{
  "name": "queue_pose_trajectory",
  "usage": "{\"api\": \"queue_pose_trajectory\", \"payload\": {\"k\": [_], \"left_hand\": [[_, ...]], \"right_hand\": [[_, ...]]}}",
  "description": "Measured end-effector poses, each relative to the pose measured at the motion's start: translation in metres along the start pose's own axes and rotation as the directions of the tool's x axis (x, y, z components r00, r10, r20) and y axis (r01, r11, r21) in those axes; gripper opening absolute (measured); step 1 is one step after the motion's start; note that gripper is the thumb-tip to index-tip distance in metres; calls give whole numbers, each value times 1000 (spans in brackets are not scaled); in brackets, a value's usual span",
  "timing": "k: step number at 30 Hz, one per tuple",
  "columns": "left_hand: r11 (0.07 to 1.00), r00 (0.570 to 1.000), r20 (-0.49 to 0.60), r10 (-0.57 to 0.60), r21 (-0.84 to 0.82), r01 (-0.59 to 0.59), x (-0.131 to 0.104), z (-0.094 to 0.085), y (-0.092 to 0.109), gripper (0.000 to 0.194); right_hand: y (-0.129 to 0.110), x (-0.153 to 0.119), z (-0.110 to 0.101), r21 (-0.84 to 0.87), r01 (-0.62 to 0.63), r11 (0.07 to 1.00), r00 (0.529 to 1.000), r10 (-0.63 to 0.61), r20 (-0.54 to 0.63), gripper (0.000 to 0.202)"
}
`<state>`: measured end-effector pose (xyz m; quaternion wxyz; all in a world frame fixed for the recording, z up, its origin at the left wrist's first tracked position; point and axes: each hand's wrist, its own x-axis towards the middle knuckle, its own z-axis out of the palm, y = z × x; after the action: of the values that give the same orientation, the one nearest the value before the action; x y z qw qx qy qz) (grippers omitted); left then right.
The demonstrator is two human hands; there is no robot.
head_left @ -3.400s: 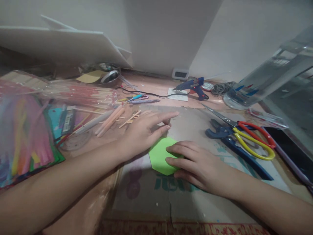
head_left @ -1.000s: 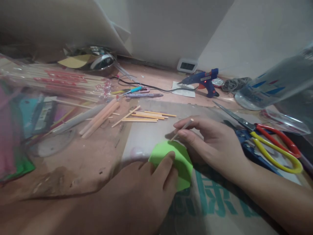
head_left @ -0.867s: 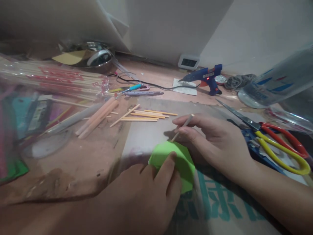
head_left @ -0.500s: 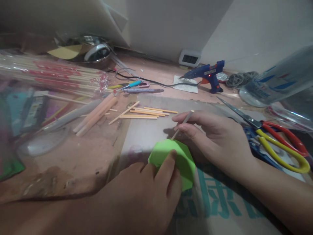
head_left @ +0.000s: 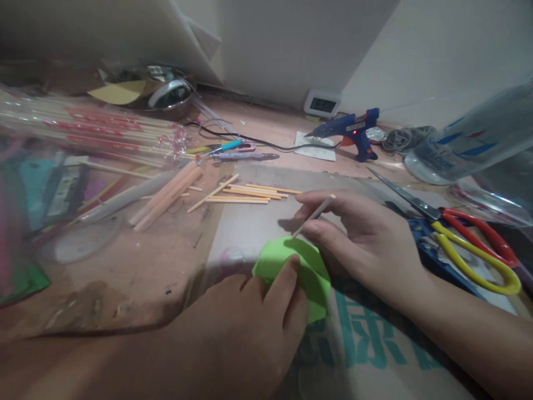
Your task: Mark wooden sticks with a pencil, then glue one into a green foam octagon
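Note:
A bright green piece of paper (head_left: 270,255) with angular edges lies on the cardboard in front of me. My left hand (head_left: 262,328) holds it down, the index finger pressing on its middle and the other fingers bent over its near left side; the thumb is hidden. Between thumb and fingers, my right hand (head_left: 362,239) pinches a thin wooden stick (head_left: 313,216). The stick slants, its lower end at the paper's far edge and its upper end pointing up to the right. Just beyond lie several short wooden sticks (head_left: 250,193) in a loose pile.
Scissors (head_left: 437,214) with red and yellow handles lie at right. Behind them stands a large plastic bottle (head_left: 462,141). A blue glue gun (head_left: 353,129) with a lit red light rests at the back beside a small digital clock (head_left: 322,104). Bagged skewers (head_left: 91,128) fill the left.
The wooden stick leans further over, its upper end now lower and slightly to the right. My right fingers have shifted a little with it. My left hand stays on the green paper.

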<state>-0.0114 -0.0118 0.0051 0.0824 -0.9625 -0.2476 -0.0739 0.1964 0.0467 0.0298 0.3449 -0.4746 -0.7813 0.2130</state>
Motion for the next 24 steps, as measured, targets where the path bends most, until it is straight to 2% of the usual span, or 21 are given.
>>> {"api": "queue_pose_trajectory", "payload": {"k": [3,7,12,19,24], "left_hand": [[1000,1000,5,12,-7,-12,1,0,-1,43],[1000,999,38,0,-30,1,1,3,-1,43],[1000,998,-62,-23,-16,22,0,7,1,37],[999,999,-30,-12,30,13,2,4,1,40],[998,999,-41,-8,58,10,2,4,-1,39]], "right_hand": [[0,-2,-1,48,-18,999,1000,17,17,21],[-2,-4,-3,45,19,999,996,-22,85,23],[-2,-4,-3,15,86,996,995,-86,49,21],[-1,-3,0,3,144,990,987,-144,67,20],[-2,-1,0,-14,120,993,990,-119,74,19]]}}
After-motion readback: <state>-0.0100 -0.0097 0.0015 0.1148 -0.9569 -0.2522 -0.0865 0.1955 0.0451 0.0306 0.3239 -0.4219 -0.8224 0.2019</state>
